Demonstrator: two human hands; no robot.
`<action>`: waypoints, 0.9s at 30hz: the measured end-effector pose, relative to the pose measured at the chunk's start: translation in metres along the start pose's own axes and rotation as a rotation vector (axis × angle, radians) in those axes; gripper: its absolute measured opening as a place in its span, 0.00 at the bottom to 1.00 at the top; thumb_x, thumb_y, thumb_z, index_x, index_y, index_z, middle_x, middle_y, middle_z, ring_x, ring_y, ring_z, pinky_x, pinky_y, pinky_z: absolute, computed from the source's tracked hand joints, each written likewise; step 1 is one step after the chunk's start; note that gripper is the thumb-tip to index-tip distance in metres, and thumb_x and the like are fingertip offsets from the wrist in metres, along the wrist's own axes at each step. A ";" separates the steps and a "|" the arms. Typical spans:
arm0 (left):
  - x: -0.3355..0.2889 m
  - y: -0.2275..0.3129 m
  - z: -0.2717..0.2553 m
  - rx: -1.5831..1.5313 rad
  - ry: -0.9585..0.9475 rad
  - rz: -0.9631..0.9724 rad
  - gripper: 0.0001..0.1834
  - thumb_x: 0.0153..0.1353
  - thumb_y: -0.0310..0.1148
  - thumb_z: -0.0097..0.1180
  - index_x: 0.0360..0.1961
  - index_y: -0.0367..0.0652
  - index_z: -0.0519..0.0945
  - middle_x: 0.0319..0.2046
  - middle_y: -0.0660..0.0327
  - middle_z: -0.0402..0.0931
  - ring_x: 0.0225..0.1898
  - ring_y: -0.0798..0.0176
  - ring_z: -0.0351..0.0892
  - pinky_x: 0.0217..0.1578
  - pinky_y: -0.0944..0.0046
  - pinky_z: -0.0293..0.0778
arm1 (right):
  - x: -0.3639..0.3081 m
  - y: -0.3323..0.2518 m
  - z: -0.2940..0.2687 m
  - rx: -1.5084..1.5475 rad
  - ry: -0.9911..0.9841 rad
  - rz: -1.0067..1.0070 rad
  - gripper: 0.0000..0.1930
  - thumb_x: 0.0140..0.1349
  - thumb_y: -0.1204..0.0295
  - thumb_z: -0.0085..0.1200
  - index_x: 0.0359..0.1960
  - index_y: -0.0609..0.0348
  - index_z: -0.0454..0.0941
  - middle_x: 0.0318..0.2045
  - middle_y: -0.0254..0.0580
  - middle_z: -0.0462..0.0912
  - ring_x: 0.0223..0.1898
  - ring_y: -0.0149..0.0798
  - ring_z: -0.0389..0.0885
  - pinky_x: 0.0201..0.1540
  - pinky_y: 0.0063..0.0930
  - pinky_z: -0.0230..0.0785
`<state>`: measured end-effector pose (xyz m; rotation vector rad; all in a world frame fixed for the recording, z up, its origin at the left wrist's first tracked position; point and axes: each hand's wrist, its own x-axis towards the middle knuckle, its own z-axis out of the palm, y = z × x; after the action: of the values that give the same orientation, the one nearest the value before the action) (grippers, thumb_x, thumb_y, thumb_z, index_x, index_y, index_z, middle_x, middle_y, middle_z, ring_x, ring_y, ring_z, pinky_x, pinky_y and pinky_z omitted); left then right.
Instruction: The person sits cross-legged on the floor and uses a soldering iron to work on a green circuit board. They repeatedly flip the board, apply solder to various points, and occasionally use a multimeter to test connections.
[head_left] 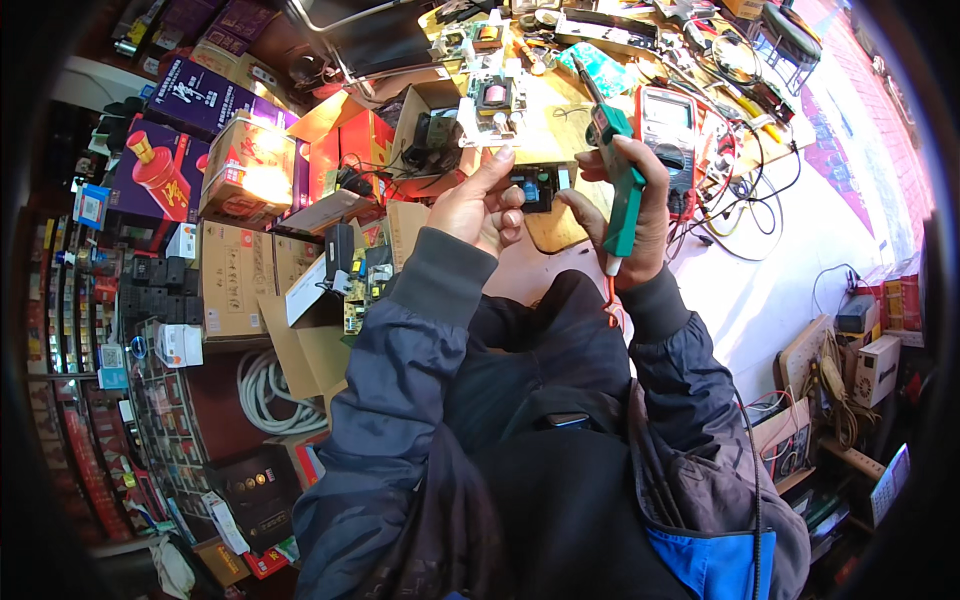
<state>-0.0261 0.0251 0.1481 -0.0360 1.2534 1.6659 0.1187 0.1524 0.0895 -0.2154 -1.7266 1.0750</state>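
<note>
In my right hand (pixel 640 215) is a green-handled soldering iron (pixel 625 205), its thin metal tip pointing up and away and its orange-red cord hanging from the lower end. My fingers wrap around the handle. My left hand (pixel 480 205) is closed, several fingers curled in, with one digit reaching toward the far side. Whatever may be in it is hidden. Between the hands, a dark circuit board (pixel 537 188) with small parts lies on a wooden board (pixel 557 235), partly covered by my fingers. Just beyond, a pale circuit board (pixel 492 100) carries a transformer.
A red-rimmed multimeter (pixel 668 120) with tangled leads (pixel 760 200) lies at right. Pliers, wires and a teal circuit board (pixel 598 68) crowd the far bench. Cardboard boxes (pixel 238 280) and a coiled white cable (pixel 275 395) fill the left side. More boxes (pixel 875 370) stand at lower right.
</note>
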 end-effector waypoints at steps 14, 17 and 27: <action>0.038 0.021 0.001 0.649 0.156 0.681 0.14 0.67 0.37 0.69 0.38 0.35 0.85 0.29 0.68 0.81 0.32 0.77 0.76 0.35 0.72 0.73 | 0.034 0.026 0.019 0.161 0.032 0.108 0.41 0.58 0.83 0.72 0.70 0.50 0.60 0.52 0.46 0.84 0.47 0.36 0.86 0.51 0.29 0.80; 0.039 0.019 0.005 0.694 0.108 0.761 0.12 0.68 0.34 0.68 0.41 0.33 0.86 0.32 0.67 0.82 0.33 0.76 0.77 0.37 0.71 0.75 | 0.038 0.031 0.023 0.223 0.060 0.151 0.40 0.56 0.82 0.74 0.67 0.50 0.63 0.51 0.44 0.84 0.48 0.35 0.85 0.51 0.30 0.79; 0.049 0.019 0.012 0.748 0.149 0.763 0.09 0.60 0.25 0.68 0.42 0.33 0.86 0.33 0.65 0.82 0.30 0.75 0.79 0.33 0.71 0.76 | 0.045 0.038 0.028 0.290 0.081 0.131 0.39 0.58 0.83 0.72 0.68 0.53 0.62 0.51 0.46 0.83 0.50 0.38 0.86 0.54 0.33 0.80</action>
<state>-0.0580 0.0680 0.1402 0.8809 2.1037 1.6922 0.0629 0.1862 0.0900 -0.1878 -1.4802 1.3788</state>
